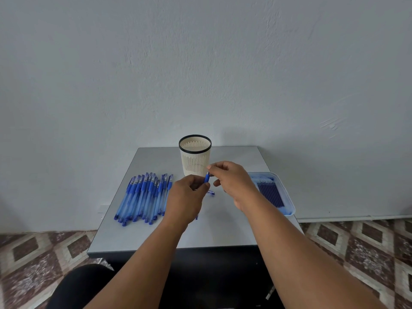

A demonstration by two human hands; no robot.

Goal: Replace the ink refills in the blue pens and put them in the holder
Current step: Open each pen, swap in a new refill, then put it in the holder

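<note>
Pale wall (200, 63) behind, patterned floor (356, 253) below. Grey counter (223, 230) carries a slotted holder (195, 156) at the back, a pen pile (142, 195) left, a tray (287, 197) of refills (270, 194) right. Both hands meet mid-counter: left hand (186, 200) grips a pen (207, 177), right hand (233, 182) pinches its top end. Loose cap (210, 193) lies just below.
</note>
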